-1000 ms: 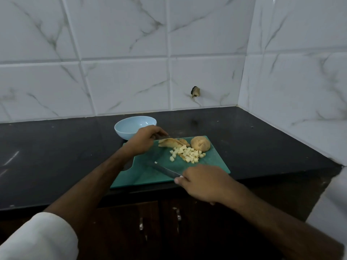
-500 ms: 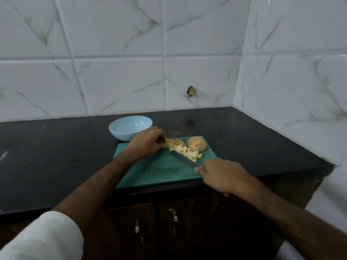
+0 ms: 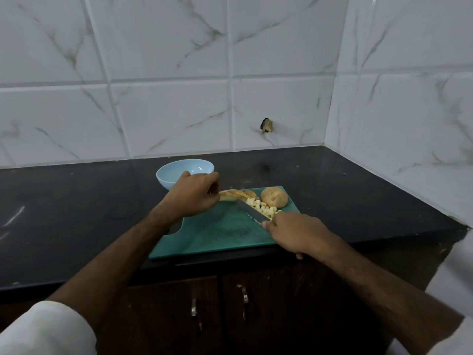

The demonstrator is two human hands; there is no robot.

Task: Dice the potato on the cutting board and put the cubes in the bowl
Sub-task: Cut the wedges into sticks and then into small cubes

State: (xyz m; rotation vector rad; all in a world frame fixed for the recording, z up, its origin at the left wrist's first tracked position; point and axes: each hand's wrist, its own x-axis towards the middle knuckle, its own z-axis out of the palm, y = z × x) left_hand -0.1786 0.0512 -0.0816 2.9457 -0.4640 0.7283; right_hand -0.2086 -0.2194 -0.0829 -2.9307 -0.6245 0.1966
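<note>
Potato cubes on green board, black counter, marble-tiled corner — hands grip slices, knife.

Black countertop carries green cutting board at front edge, light-blue bowl just behind

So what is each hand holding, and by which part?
Right hand grips the knife by its handle; left hand holds the potato slices at their end.

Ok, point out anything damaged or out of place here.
One thing: a dark chipped hole in the white wall tile behind the counter, low near the corner, looks like broken tile. The cutting board also lies askew, its near edge reaching the counter's front. Nothing spilled.
</note>
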